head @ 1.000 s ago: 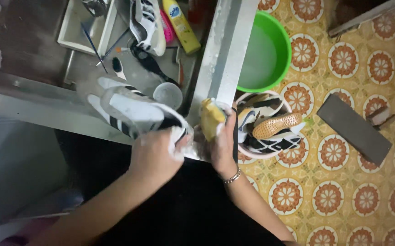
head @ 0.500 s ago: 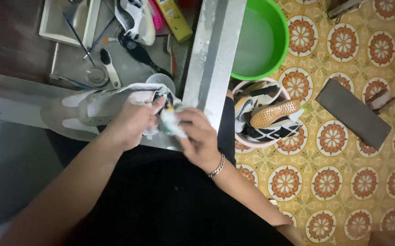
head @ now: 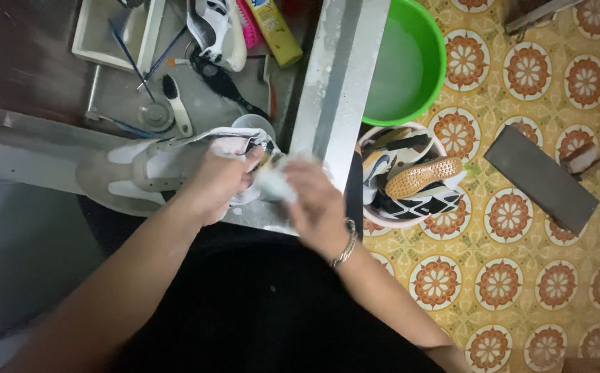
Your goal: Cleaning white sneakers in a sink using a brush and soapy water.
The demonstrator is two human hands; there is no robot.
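Note:
My left hand (head: 217, 181) grips a white sneaker (head: 144, 169) near its heel, sole side up, over the edge of a metal sink (head: 334, 90). My right hand (head: 317, 200) presses a pale, wet sponge or cloth (head: 272, 183) against the shoe's heel end; the hand is blurred. A bracelet sits on my right wrist. My dark clothing fills the bottom of the view.
In the sink lie another white shoe (head: 218, 27), a yellow bottle (head: 272, 31), a pink brush (head: 248, 27), small brushes (head: 175, 103) and a white cup (head: 253, 126). On the patterned tile floor stand a green water basin (head: 435, 62), a pink tub (head: 383, 220) of shoes and a grey slab (head: 540, 186).
A second ago my right hand held a yellow sponge apart from the shoe. The shoe has since turned sole up, and the hand has come left against its heel.

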